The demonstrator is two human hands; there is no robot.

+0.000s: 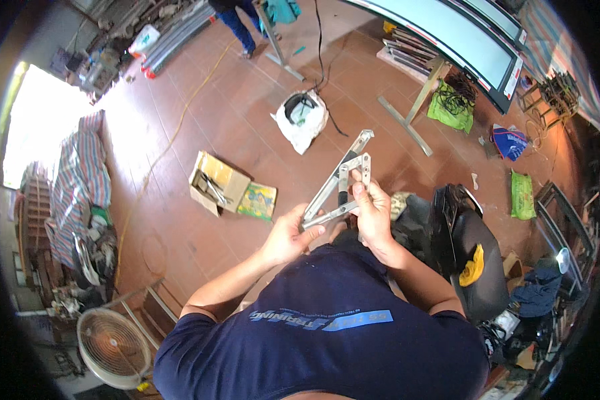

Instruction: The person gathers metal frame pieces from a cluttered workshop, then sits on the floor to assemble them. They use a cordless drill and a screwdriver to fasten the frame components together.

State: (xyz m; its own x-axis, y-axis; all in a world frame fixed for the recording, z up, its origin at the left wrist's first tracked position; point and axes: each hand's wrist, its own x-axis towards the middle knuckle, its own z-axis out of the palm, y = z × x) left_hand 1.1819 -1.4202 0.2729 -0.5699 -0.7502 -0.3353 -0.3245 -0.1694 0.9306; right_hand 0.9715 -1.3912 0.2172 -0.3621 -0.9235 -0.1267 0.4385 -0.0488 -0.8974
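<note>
Hinge stay (340,183) of flat, bright metal bars, linked at pivots into a folding scissor shape, sits held up in front of the person's chest, near the middle of the view. Its longest bar runs slantwise from the left hand (288,235) at about 7 o'clock up to a squared tip at about 1 o'clock; a shorter bar crosses it, and a third stands nearly upright by the right hand (373,212).

The left hand is closed on the lower end of the long bar, thumb laid over the metal. The right hand grips the short bars from 3 o'clock, thumb pressed on the upright one, fingers wrapped behind. Both hands are clamped on the same piece, close together but not touching.

Below the stay lies a floor (200,120) of reddish-brown square tiles, matte and dusty. At 9 o'clock from the hands sits an open cardboard box (215,183) with metal parts inside, a glossy green packet (258,200) just beside it. At 12 o'clock stands a slumped white sack (301,119). At 4 o'clock is a black padded seat (477,257) with a yellow rag on it. A round wire-grilled fan (113,347) stands at 8 o'clock.
</note>
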